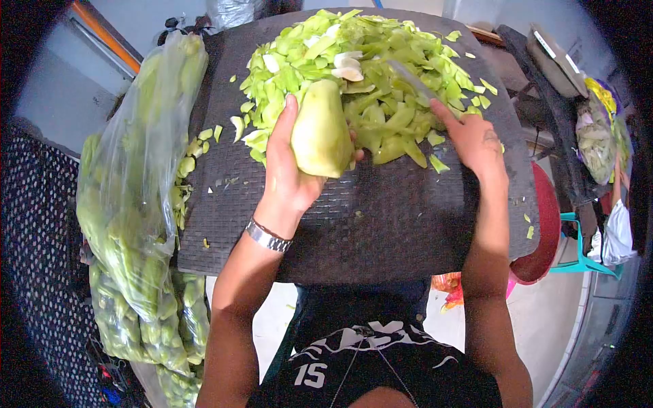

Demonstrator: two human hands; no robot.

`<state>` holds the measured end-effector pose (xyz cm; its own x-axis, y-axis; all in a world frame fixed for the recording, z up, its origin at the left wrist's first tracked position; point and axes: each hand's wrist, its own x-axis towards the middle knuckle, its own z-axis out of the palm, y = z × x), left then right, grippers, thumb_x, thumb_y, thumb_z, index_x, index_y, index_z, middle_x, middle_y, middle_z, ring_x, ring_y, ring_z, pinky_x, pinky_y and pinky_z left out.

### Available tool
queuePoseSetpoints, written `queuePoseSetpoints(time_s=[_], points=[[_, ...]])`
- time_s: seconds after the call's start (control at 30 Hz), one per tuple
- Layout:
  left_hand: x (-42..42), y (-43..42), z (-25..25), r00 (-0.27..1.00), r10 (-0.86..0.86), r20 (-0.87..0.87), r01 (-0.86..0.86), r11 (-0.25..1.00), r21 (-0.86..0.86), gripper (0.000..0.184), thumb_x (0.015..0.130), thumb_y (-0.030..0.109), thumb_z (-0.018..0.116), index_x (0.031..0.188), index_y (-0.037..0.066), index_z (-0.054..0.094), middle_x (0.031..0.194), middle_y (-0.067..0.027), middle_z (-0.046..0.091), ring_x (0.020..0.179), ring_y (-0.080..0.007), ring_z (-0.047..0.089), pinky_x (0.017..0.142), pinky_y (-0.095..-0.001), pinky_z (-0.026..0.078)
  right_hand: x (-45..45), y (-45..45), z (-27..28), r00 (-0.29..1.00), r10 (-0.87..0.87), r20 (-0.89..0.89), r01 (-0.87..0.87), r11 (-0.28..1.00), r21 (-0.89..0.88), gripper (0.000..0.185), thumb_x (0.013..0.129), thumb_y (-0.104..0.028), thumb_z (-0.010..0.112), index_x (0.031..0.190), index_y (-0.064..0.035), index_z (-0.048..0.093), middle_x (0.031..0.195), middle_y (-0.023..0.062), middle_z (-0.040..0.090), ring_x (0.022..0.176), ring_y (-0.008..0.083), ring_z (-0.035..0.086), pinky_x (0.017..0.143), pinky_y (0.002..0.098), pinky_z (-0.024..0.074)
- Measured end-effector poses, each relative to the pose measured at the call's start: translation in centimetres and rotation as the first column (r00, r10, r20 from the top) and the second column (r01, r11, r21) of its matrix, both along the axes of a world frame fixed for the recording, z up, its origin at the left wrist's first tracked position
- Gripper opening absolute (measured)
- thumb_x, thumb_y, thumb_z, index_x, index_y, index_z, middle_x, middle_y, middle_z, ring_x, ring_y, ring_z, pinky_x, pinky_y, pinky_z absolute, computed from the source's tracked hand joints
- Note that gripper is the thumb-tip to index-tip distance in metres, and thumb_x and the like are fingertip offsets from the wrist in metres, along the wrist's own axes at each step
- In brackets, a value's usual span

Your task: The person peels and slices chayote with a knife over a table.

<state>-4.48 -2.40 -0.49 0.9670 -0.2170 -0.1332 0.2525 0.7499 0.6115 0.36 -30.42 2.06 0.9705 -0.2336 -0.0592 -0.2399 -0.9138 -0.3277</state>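
My left hand is wrapped around a pale green, peeled fruit that looks like a green papaya. It is pear-shaped, with its narrow end pointing away from me, and is held over the near side of a pile of green peelings. On the right, my right hand is closed on a knife, index finger stretched along it. The blade points up and left over the peelings, apart from the fruit; the handle is hidden in my palm. A few whitish pieces lie on the heap.
The dark woven-pattern table bears the heap and scattered scraps. Clear plastic bags of green produce stand along its left side. To the right are a red tub, a turquoise stool and another bagged bundle.
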Motion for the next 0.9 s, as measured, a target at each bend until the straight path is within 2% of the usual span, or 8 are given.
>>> queuePoseSetpoints(time_s=[0.03,0.1,0.17,0.23,0.3,0.4,0.73,0.9], points=[[0.0,-0.2,0.1,0.998,0.067,-0.017,-0.066,0.998,0.02,0.051,0.104,0.048,0.049,0.134,0.006,0.056,0.114,-0.0142,0.069,0.098,-0.0307,0.07,0.084,-0.0497,0.059,-0.3,0.0,-0.2,0.997,-0.036,0.073,0.038,0.999,-0.035,0.093,0.086,-0.082,0.049,0.099,0.0071,0.074,0.101,0.0351,0.069,0.102,0.0448,0.069,0.091,0.0503,0.0527],[0.2,-0.8,0.3,0.98,0.197,-0.037,-0.194,0.979,0.058,0.049,0.104,0.045,0.051,0.133,0.006,0.057,0.114,-0.013,0.069,0.101,-0.0285,0.069,0.091,-0.0465,0.057,-0.5,0.7,-0.4,0.985,0.107,0.137,-0.123,0.986,0.11,0.086,0.086,-0.08,0.054,0.09,0.0042,0.071,0.091,0.0321,0.069,0.097,0.0441,0.07,0.085,0.0514,0.0535],[0.4,-0.5,-0.4,0.985,0.167,-0.034,-0.163,0.983,0.081,0.052,0.103,0.046,0.052,0.137,0.006,0.055,0.122,-0.0147,0.068,0.108,-0.0303,0.068,0.095,-0.0481,0.055,-1.0,2.3,-0.6,0.947,0.235,0.218,-0.285,0.928,0.239,0.079,0.086,-0.077,0.058,0.081,0.0014,0.069,0.082,0.029,0.069,0.091,0.0434,0.071,0.079,0.0525,0.0542],[0.4,-0.4,-0.9,0.988,0.145,-0.045,-0.142,0.987,0.077,0.055,0.103,0.048,0.052,0.138,0.006,0.055,0.125,-0.0153,0.067,0.11,-0.0313,0.068,0.097,-0.0493,0.054,-3.4,5.7,-0.4,0.862,0.429,0.271,-0.486,0.851,0.199,0.074,0.083,-0.074,0.064,0.078,-0.0006,0.064,0.071,0.0263,0.065,0.081,0.0427,0.071,0.07,0.0538,0.054],[0.1,-0.4,-1.3,0.989,0.128,-0.076,-0.125,0.991,0.044,0.055,0.102,0.05,0.052,0.136,0.007,0.058,0.121,-0.0147,0.069,0.108,-0.0316,0.068,0.097,-0.0503,0.054,-5.8,8.2,-0.6,0.754,0.56,0.344,-0.642,0.739,0.205,0.065,0.08,-0.064,0.075,0.087,-0.0012,0.061,0.071,0.0192,0.065,0.07,0.038,0.069,0.064,0.046,0.0515],[0.2,-0.2,-1.8,0.992,0.04,-0.119,-0.043,0.999,-0.019,0.054,0.102,0.055,0.049,0.13,0.011,0.063,0.115,-0.0128,0.072,0.105,-0.0305,0.07,0.099,-0.05,0.053,-6.5,9.5,-2.1,0.605,0.636,0.479,-0.742,0.669,0.047,0.07,0.076,-0.068,0.076,0.087,-0.0014,0.059,0.07,0.0181,0.065,0.066,0.0381,0.069,0.06,0.0453,0.0527],[-0.7,-1.2,0.0,0.994,0.02,-0.104,-0.033,0.992,-0.121,0.054,0.102,0.056,0.049,0.13,0.012,0.063,0.114,-0.0113,0.072,0.103,-0.0289,0.07,0.098,-0.0476,0.054,-6.8,9.6,-2.3,0.597,0.65,0.469,-0.722,0.691,-0.038,0.073,0.074,-0.074,0.073,0.081,-0.0039,0.056,0.064,0.016,0.065,0.062,0.038,0.069,0.057,0.045,0.0536],[-0.1,-1.0,-1.2,0.983,0.105,-0.153,-0.109,0.994,-0.015,0.051,0.101,0.054,0.052,0.129,0.011,0.063,0.113,-0.0105,0.072,0.102,-0.0287,0.07,0.096,-0.0462,0.054,-6.2,9.3,-2.8,0.589,0.647,0.484,-0.737,0.676,-0.007,0.07,0.075,-0.072,0.075,0.083,-0.0036,0.058,0.063,0.0162,0.064,0.063,0.0391,0.068,0.057,0.0452,0.053]])
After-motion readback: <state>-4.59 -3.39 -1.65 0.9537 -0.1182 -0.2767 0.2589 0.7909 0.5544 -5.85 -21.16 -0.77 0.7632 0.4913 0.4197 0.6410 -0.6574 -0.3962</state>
